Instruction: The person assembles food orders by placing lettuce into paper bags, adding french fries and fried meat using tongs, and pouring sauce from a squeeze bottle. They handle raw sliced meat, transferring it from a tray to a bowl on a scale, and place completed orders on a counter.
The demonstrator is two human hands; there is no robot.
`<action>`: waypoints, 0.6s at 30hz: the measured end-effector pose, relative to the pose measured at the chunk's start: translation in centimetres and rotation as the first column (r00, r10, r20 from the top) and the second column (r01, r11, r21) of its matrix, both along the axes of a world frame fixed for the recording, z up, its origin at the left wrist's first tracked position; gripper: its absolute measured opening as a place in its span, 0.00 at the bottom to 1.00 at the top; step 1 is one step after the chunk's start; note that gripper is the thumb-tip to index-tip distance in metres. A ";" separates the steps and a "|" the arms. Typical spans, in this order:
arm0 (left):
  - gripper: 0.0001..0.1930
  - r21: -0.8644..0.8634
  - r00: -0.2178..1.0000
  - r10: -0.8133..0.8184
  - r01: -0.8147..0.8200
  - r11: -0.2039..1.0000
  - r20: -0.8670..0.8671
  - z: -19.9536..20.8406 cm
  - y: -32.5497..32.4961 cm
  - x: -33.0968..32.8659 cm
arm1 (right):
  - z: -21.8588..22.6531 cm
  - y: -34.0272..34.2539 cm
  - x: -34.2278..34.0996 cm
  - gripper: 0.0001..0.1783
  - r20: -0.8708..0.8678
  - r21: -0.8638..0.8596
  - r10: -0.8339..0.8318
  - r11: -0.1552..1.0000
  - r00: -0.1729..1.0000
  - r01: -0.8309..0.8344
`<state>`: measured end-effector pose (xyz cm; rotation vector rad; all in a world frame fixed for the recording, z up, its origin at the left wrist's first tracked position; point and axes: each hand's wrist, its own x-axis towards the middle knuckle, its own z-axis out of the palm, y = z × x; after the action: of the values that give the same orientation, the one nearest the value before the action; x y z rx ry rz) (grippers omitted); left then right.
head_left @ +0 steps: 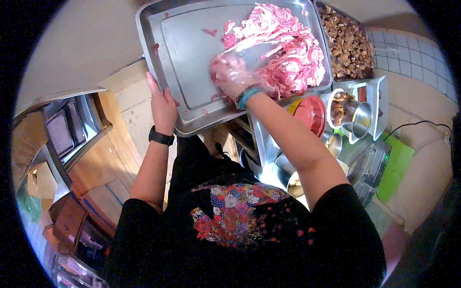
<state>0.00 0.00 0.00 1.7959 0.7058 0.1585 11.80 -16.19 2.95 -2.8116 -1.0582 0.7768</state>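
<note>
A large metal tray point(192, 62) is tilted in front of me. My left hand point(164, 108) grips its left side, the thumb pointing up and the other fingers partly hidden by the tray. Pink and white strips that look like thinly sliced raw meat point(297, 53) are heaped on the tray's right half. My right hand point(235, 77), in a clear plastic glove, is curled at the left edge of this heap, with strips around its fingers. A few pink scraps stick to the bare metal at the left.
Right of the tray stands a container of brown flake-like pieces point(343, 43). Nearer are a red bowl point(311, 115), a metal cup point(360, 120) in a white container, and a green panel point(396, 165). Wooden furniture point(113, 129) and boxes point(67, 221) stand at the left.
</note>
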 end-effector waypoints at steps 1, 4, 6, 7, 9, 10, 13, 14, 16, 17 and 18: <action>0.31 -0.007 1.000 -0.009 0.009 1.000 -0.010 -0.2 0.1 0.1 | -1.0 -0.3 0.2 0.26 0.018 0.004 0.085 0.996 0.996 -0.085; 0.31 -0.003 0.997 -0.002 0.002 1.000 0.083 0.2 0.6 1.5 | 0.5 -0.2 3.6 0.24 0.078 -0.138 0.118 0.985 0.990 -0.107; 0.32 -0.038 0.999 -0.001 0.003 0.999 0.043 0.5 0.2 0.1 | -0.5 -2.9 4.8 0.29 0.014 0.063 -0.125 0.990 0.992 0.123; 0.32 -0.063 1.000 0.003 -0.002 0.998 0.024 0.2 0.0 0.0 | -0.2 -3.3 5.8 0.30 0.089 0.090 -0.146 0.986 0.985 0.138; 0.32 -0.074 1.000 0.001 -0.001 0.997 0.009 0.1 0.0 0.0 | 0.7 -4.2 7.7 0.32 0.230 0.133 -0.194 0.977 0.954 0.167; 0.32 -0.060 1.000 -0.004 0.005 0.998 0.012 0.2 0.0 0.0 | 0.3 -3.8 8.2 0.32 0.260 0.040 -0.131 0.991 0.957 0.125; 0.32 -0.063 1.000 -0.019 0.018 0.998 -0.020 0.6 0.3 0.0 | 0.1 -0.8 7.6 0.30 0.196 -0.104 -0.184 0.973 0.963 0.207; 0.32 -0.073 0.999 -0.030 0.028 0.997 -0.035 0.9 0.4 0.1 | -3.9 -2.3 7.6 0.26 0.284 0.028 -0.135 0.991 0.949 0.132; 0.32 -0.069 0.999 -0.008 0.005 0.998 -0.052 0.9 0.4 -0.1 | -0.9 -0.5 5.9 0.22 0.141 -0.130 -0.111 0.983 0.984 0.130; 0.33 -0.069 0.998 -0.010 0.006 0.998 -0.057 0.9 0.4 -0.1 | 0.4 -0.1 5.2 0.21 0.073 -0.210 -0.119 0.969 0.990 0.132; 0.33 -0.062 0.999 -0.019 0.016 0.998 -0.042 1.1 0.4 0.0 | -1.3 -1.7 5.5 0.22 -0.054 -0.002 -0.175 0.984 0.983 0.176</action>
<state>-0.01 0.43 1.05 1.7505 0.7174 0.0862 17.31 -17.93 1.61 -2.8149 -0.7895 0.8257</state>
